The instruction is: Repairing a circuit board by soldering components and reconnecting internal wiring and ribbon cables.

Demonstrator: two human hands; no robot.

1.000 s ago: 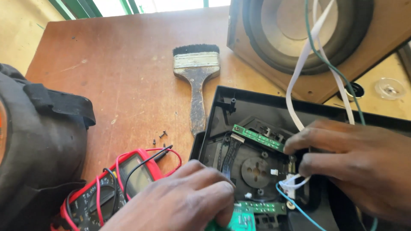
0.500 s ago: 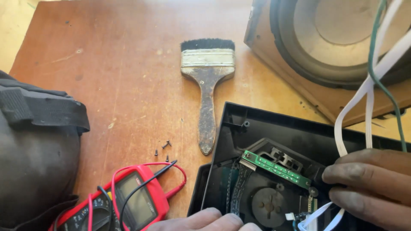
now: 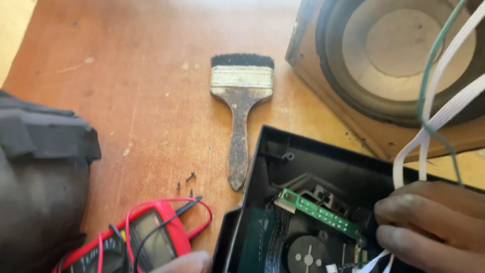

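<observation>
My right hand [image 3: 434, 227] is at the bottom right, inside the open black plastic case [image 3: 283, 151]. Its fingers are curled and closed on the flat white ribbon cables [image 3: 444, 111], which go up from my hand past the big round speaker in its brown wooden box [image 3: 394, 55]. A thin green wire [image 3: 429, 81] runs up beside the white cables.

Just left of my right hand, inside the case, is a small long green circuit board [image 3: 318, 212]. Below it is a round black part with a grey middle [image 3: 307, 253].

Only a little bit of my left hand [image 3: 184, 263] shows at the bottom edge. It is just beside the red and black meter with red and black wires [image 3: 146, 242]. I cannot tell if that hand is open or closed, or if it has anything.

On the brown wooden table [image 3: 126, 76] lies an old flat paintbrush with black bristles [image 3: 240, 106]; the end of its handle is near the case's left edge. Three tiny black screws [image 3: 186, 184] lie between the brush handle and the meter. A dark grey bag [image 3: 40, 182] sits at the left.
</observation>
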